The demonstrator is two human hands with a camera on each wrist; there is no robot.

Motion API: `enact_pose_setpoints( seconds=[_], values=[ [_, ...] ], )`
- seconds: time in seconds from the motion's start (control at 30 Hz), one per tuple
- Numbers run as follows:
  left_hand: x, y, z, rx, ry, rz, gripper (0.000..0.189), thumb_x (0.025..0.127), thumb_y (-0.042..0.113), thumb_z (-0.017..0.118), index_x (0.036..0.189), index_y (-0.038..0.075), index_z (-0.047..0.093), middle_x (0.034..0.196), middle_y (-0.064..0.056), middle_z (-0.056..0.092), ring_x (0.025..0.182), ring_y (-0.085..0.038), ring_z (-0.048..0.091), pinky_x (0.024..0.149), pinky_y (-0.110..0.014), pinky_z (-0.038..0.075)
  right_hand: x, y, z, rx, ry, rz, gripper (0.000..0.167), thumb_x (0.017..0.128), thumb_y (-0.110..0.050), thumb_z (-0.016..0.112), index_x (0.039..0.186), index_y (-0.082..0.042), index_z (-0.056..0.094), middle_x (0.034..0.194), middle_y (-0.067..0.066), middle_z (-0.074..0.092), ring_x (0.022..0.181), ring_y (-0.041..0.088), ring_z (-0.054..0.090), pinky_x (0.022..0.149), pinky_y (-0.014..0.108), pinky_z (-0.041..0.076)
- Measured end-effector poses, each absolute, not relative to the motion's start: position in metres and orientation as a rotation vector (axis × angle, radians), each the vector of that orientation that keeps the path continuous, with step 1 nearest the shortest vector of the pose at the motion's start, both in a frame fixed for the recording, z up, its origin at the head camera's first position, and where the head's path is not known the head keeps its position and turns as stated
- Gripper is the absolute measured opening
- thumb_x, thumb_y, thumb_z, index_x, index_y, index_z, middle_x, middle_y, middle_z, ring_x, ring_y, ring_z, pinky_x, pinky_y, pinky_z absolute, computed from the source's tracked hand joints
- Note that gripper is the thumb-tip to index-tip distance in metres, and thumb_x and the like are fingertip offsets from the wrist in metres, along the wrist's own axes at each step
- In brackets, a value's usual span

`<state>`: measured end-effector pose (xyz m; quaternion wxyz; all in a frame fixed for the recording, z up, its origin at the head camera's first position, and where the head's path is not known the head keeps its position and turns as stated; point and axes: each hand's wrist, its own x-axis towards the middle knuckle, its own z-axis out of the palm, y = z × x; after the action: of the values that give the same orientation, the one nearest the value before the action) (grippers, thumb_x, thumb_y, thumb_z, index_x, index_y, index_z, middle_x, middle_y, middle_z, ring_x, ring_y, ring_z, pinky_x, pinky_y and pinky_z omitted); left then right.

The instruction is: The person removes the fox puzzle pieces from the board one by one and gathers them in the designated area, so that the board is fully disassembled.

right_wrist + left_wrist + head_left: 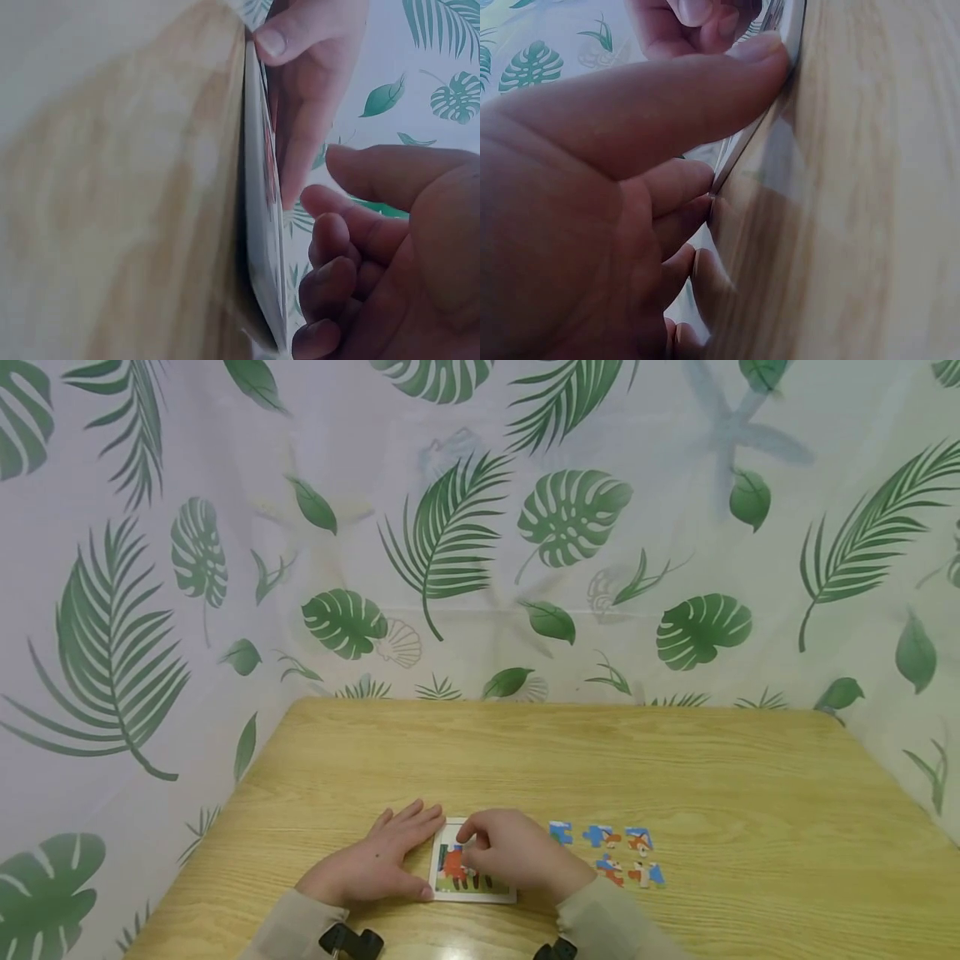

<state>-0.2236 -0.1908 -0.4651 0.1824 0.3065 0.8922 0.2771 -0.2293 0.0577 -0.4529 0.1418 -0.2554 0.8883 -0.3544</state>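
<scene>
A small white-rimmed jigsaw tray (480,897) lies flat on the table, with a partly covered picture of a red figure with dark legs on green. My left hand (386,860) is spread at its left side. The thumb touches the near left corner and the fingertips reach the left edge. Over the tray hovers my right hand (517,852), which hides the upper right of the picture. In the right wrist view its fingers are loosely bent, the thumb stands apart from the index finger, and nothing shows between them. The tray's edge (259,187) appears beside those fingers.
Right of the tray lie several loose jigsaw pieces, including a blue piece (559,832), a blue and orange piece (600,836) and one lower right (647,874). The wooden table (525,752) ends at a leaf-printed curtain (480,568) behind and at both sides.
</scene>
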Motion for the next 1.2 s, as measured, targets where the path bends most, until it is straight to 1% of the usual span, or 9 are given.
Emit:
enact_pose_setpoints(
  seconds=[0.2, 0.4, 0.5, 0.63, 0.77, 0.9, 1.07, 1.2],
  values=[
    [-0.223, -0.191, -0.465, 0.88, 2.506, 0.792, 0.093, 0.088, 0.044, 0.076, 0.161, 0.01, 0.03, 0.167, -0.005, 0.021, 0.154, -0.03, 0.003, 0.119, -0.061, -0.002, -0.228, 0.054, -0.459, -0.673, 2.547, -1.051, 0.02, 0.089, -0.022, 0.071, 0.107, -0.014, 0.073, 0.07, -0.004, 0.057, 0.056, 0.011, 0.049, 0.052, 0.027, 0.04],
    [-0.223, -0.191, -0.466, 0.857, 2.499, 0.813, 0.086, 0.094, 0.048, 0.068, 0.161, 0.011, 0.029, 0.167, -0.005, 0.021, 0.155, -0.029, 0.002, 0.119, -0.06, -0.004, -0.226, 0.054, -0.465, -0.685, 2.572, -1.039, 0.02, 0.09, -0.023, 0.073, 0.107, -0.014, 0.074, 0.069, -0.005, 0.056, 0.057, 0.01, 0.048, 0.054, 0.026, 0.039],
    [-0.222, -0.189, -0.466, 0.854, 2.516, 0.809, 0.084, 0.095, 0.049, 0.066, 0.161, 0.011, 0.029, 0.167, -0.005, 0.021, 0.154, -0.03, 0.003, 0.119, -0.061, -0.004, -0.224, 0.051, -0.465, -0.678, 2.606, -1.021, 0.019, 0.088, -0.023, 0.076, 0.104, -0.014, 0.074, 0.069, -0.005, 0.055, 0.057, 0.01, 0.047, 0.053, 0.026, 0.038],
    [-0.22, -0.186, -0.465, 0.851, 2.55, 0.789, 0.084, 0.095, 0.049, 0.066, 0.16, 0.01, 0.03, 0.167, -0.007, 0.022, 0.154, -0.031, 0.005, 0.119, -0.062, -0.003, -0.222, 0.048, -0.464, -0.673, 2.658, -0.968, 0.022, 0.085, -0.023, 0.079, 0.104, -0.014, 0.073, 0.068, -0.007, 0.054, 0.056, 0.008, 0.047, 0.052, 0.025, 0.037],
    [-0.219, -0.184, -0.464, 0.833, 2.571, 0.783, 0.085, 0.094, 0.046, 0.069, 0.16, 0.008, 0.03, 0.166, -0.008, 0.023, 0.154, -0.032, 0.007, 0.118, -0.063, -0.002, -0.222, 0.046, -0.465, -0.659, 2.664, -0.957, 0.023, 0.084, -0.022, 0.079, 0.104, -0.013, 0.072, 0.069, -0.006, 0.055, 0.057, 0.009, 0.048, 0.052, 0.026, 0.038],
    [-0.22, -0.182, -0.464, 0.816, 2.595, 0.773, 0.085, 0.093, 0.043, 0.071, 0.159, 0.008, 0.032, 0.165, -0.008, 0.025, 0.154, -0.033, 0.009, 0.118, -0.063, 0.0, -0.221, 0.045, -0.464, -0.625, 2.677, -0.974, 0.019, 0.086, -0.021, 0.077, 0.103, -0.013, 0.072, 0.072, -0.006, 0.055, 0.059, 0.01, 0.048, 0.054, 0.027, 0.039],
    [-0.221, -0.18, -0.463, 0.777, 2.595, 0.773, 0.084, 0.091, 0.04, 0.073, 0.159, 0.009, 0.034, 0.166, -0.006, 0.025, 0.154, -0.032, 0.009, 0.118, -0.063, 0.0, -0.221, 0.046, -0.466, -0.546, 2.662, -1.128, 0.005, 0.089, -0.014, 0.071, 0.092, -0.016, 0.067, 0.069, -0.005, 0.056, 0.055, 0.011, 0.049, 0.05, 0.026, 0.04],
    [-0.221, -0.179, -0.464, 0.763, 2.587, 0.772, 0.085, 0.09, 0.04, 0.074, 0.159, 0.009, 0.034, 0.166, -0.005, 0.024, 0.154, -0.031, 0.008, 0.118, -0.063, -0.001, -0.221, 0.047, -0.469, -0.523, 2.627, -1.214, 0.009, 0.091, -0.016, 0.07, 0.085, -0.02, 0.065, 0.065, -0.004, 0.056, 0.053, 0.011, 0.049, 0.048, 0.025, 0.04]
  ],
)
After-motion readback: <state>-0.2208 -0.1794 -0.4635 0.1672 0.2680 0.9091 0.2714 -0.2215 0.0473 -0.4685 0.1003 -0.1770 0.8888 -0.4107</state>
